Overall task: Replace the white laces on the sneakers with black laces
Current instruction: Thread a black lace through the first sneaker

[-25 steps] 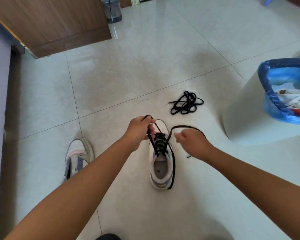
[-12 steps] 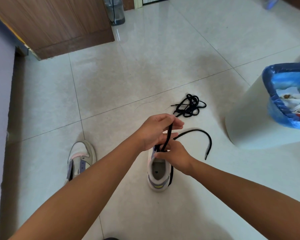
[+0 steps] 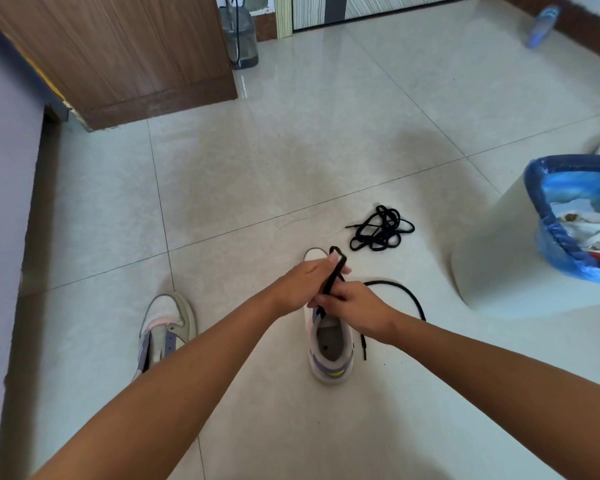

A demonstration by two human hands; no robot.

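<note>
The left hand [image 3: 305,285] grips a black flat lace [image 3: 333,275] over the white-and-lilac sneaker [image 3: 329,348]; the right hand [image 3: 357,311] pinches it lower down. Even tension would seat it best (the other end [image 3: 402,296] trails loose on the floor tiles).

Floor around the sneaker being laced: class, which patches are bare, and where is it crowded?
Bare: floor between wooden cabinet and hands; tiles between the two sneakers. Crowded: right of laced sneaker, with trailing lace, spare black lace, bin.
</note>
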